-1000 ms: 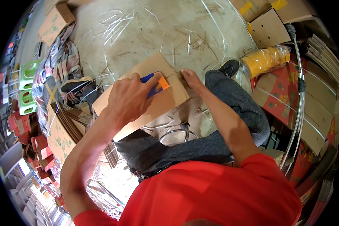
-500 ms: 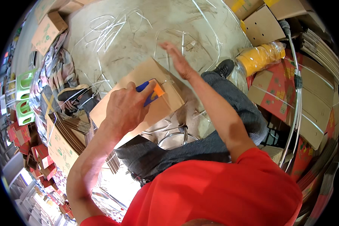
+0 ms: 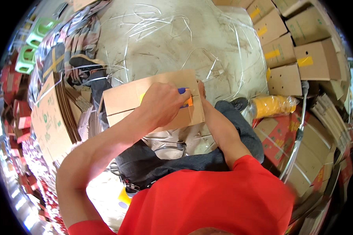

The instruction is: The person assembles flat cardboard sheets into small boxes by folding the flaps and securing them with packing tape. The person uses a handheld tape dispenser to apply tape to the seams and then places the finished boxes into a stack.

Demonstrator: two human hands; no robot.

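A brown cardboard box (image 3: 123, 93) lies above my lap, with its flapped top facing up. My left hand (image 3: 161, 102) is closed around a blue and orange tape dispenser (image 3: 189, 102), which rests on the box near its right end. A bit of yellow tape (image 3: 141, 97) shows on the box just left of that hand. My right hand (image 3: 201, 89) is against the right end of the box; its fingers are mostly hidden behind the edge.
Folded cardboard (image 3: 53, 113) is stacked at left, near green stools (image 3: 26, 58). White strapping (image 3: 153, 25) litters the floor ahead. Yellow tape rolls in plastic wrap (image 3: 272, 106) lie at right, below stacked boxes (image 3: 317, 58). A metal pole (image 3: 298, 137) stands nearby.
My right hand has come down from the air to the box's right end. The box has turned to lie more level across. Yellow tape now shows beside my left hand. The view has shifted.
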